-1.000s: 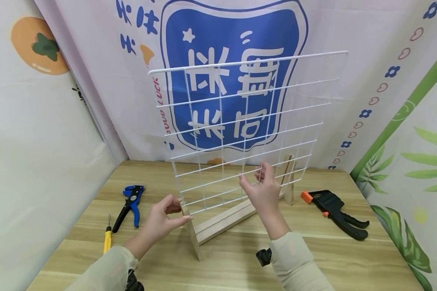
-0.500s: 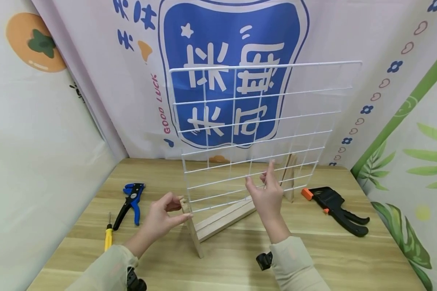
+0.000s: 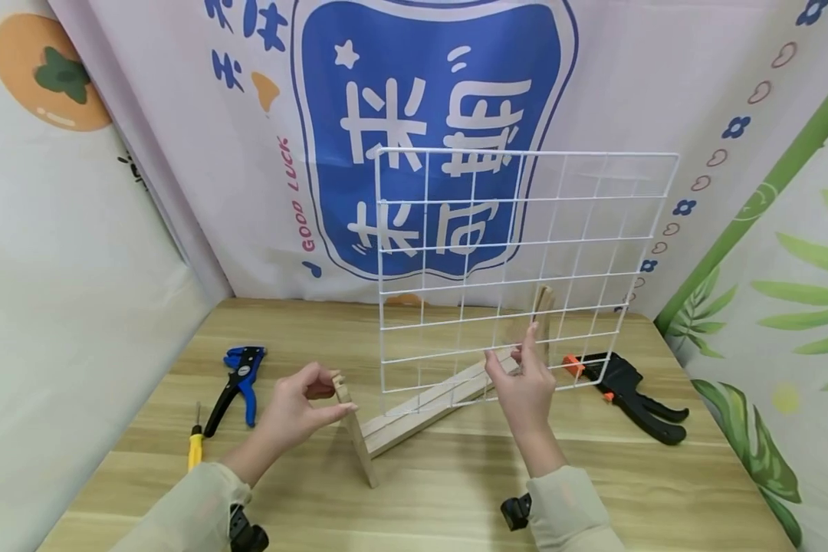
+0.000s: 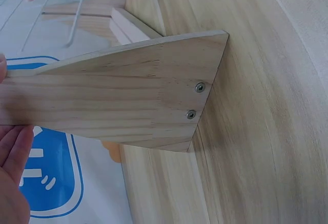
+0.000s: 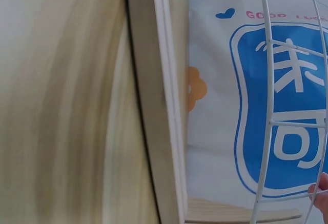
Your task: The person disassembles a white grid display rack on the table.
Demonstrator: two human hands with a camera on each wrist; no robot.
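Observation:
My left hand (image 3: 291, 405) holds the top of the near upright wooden end piece (image 3: 360, 451) between thumb and fingers. In the left wrist view, two screws show in that end piece (image 4: 128, 90). A wooden crossbar (image 3: 407, 433) joins it to another upright end piece (image 3: 544, 299) farther back. My right hand (image 3: 527, 391) pinches a white wire grid (image 3: 381, 295) near its lower edge. The grid stands upright above the crossbar, apart from the near end piece. In the right wrist view, the grid (image 5: 269, 90) hangs beside the bar (image 5: 151, 90).
Blue and black wire-stripper-like pliers (image 3: 238, 387) lie at the left, next to a yellow-handled screwdriver (image 3: 195, 448). A black clamp (image 3: 624, 391) with orange pads lies at the right, partly behind the grid. A printed cloth (image 3: 262, 192) hangs behind the table (image 3: 441, 498).
The grid has swung and shifted right, away from the near end piece, and its top has come lower. My right hand has moved slightly right and down with it. The left hand keeps its hold.

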